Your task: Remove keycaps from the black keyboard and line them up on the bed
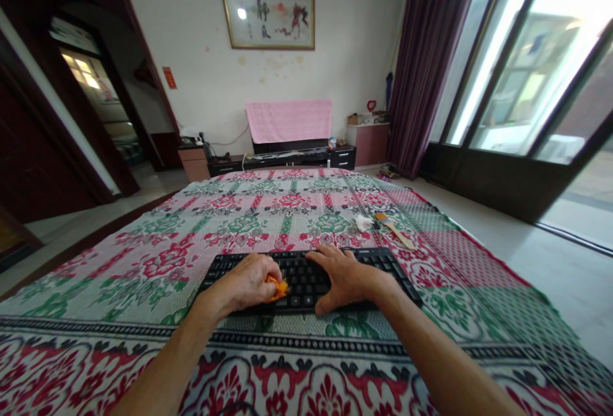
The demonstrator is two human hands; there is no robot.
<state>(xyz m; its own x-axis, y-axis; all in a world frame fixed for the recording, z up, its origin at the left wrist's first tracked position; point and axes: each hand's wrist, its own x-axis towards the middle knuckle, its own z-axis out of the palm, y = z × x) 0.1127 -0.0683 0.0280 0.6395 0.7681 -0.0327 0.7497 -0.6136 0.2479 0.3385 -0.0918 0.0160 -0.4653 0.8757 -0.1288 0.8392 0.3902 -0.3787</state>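
A black keyboard [302, 283] lies flat on the flowered cloth in front of me. My left hand [253, 281] is closed around a crumpled orange cloth [278, 289], which rests against the keys left of the middle. Over the keys right of the middle, my right hand [345, 277] lies with its fingers spread and its thumb near the keyboard's front edge. No object shows in it. Its palm and the keys beneath are hidden from view.
Beyond the keyboard on the right lie a flat brush [395, 231] with a wooden handle and a crumpled white tissue [364, 222]. A patterned cloth [287, 202] covers the table. A low black cabinet [282, 161] with a pink towel [290, 121] stands by the wall.
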